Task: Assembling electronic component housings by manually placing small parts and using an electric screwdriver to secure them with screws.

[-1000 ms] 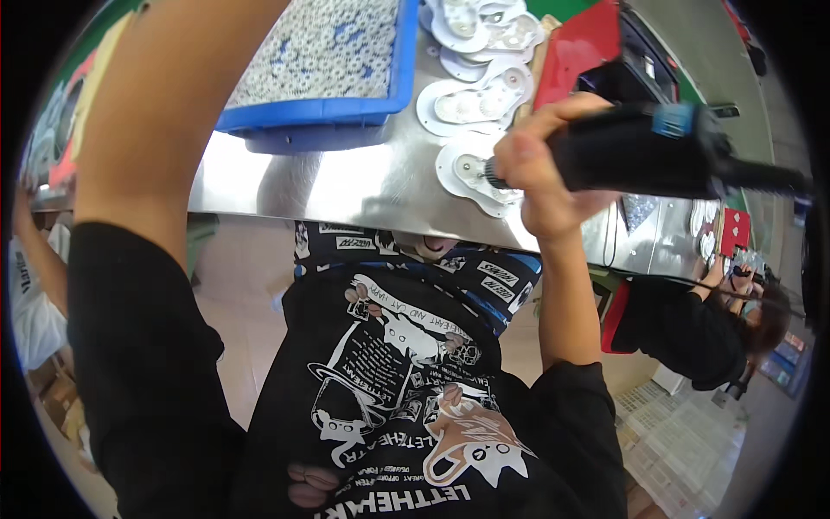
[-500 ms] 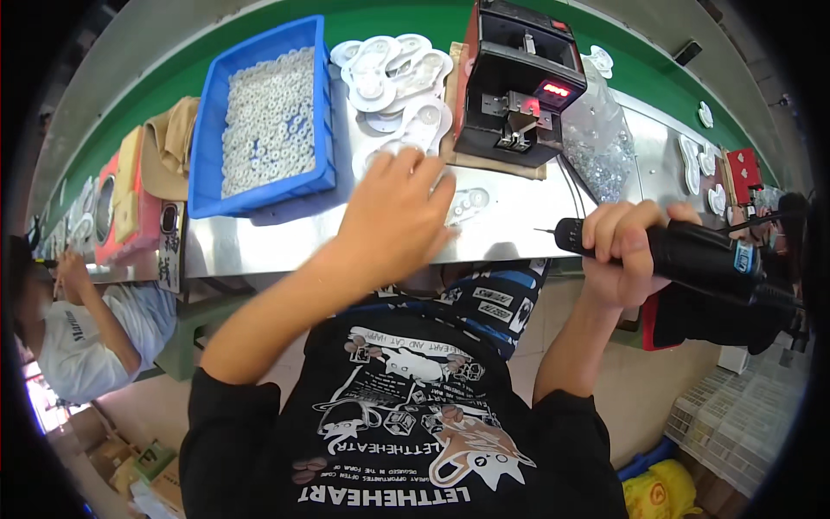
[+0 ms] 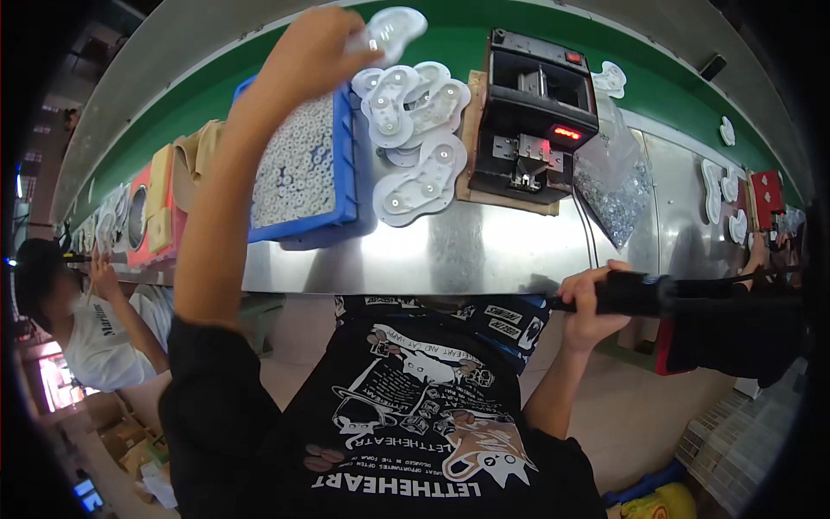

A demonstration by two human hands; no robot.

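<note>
Left arm stretched far forward and up, elbow nearly straight, black sleeve ending above the elbow. Left hand (image 3: 316,52) at the top of the reach, fingers curled and pinched around a white part (image 3: 391,30), back of the hand toward the camera. Right arm bent and held low by the body, forearm rising to the wrist. Right hand (image 3: 592,298) wrapped in a full fist around a black tool (image 3: 683,294), thumb over the top, knuckles pointing outward to the right.

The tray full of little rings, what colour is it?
The tray is blue, seen in the head view.
</note>
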